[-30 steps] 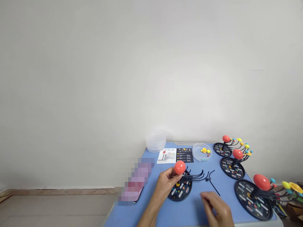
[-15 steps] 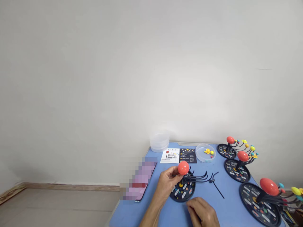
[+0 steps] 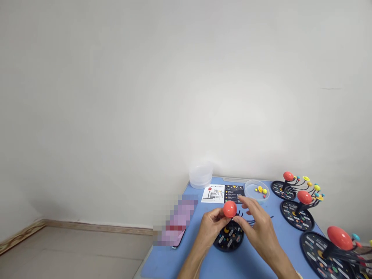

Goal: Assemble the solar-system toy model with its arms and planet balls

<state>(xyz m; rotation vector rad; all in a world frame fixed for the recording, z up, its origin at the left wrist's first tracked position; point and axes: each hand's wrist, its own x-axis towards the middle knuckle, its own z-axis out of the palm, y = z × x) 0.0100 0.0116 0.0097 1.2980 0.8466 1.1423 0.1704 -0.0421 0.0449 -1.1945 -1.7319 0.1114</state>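
My left hand (image 3: pixel 211 228) is closed around the post just under a red ball (image 3: pixel 230 209) that stands on a round black printed base (image 3: pixel 229 238) on the blue table (image 3: pixel 250 259). My right hand (image 3: pixel 259 224) is raised over the base's right side with its fingers spread beside the ball. It covers most of the thin black curved arms (image 3: pixel 252 222) fanning out from the post. Whether it touches them is hidden.
Three built models with red balls stand at the right: far (image 3: pixel 287 185), middle (image 3: pixel 300 209), near (image 3: pixel 334 252). At the back lie an instruction sheet (image 3: pixel 223 193), a clear dish of small coloured balls (image 3: pixel 257 190) and stacked clear tubs (image 3: pixel 201 176). A phone (image 3: pixel 177 221) lies on the left.
My right hand rose from the table's near edge and moved up and left to the black arms beside the red ball. My left hand kept its hold. The view drifted left.
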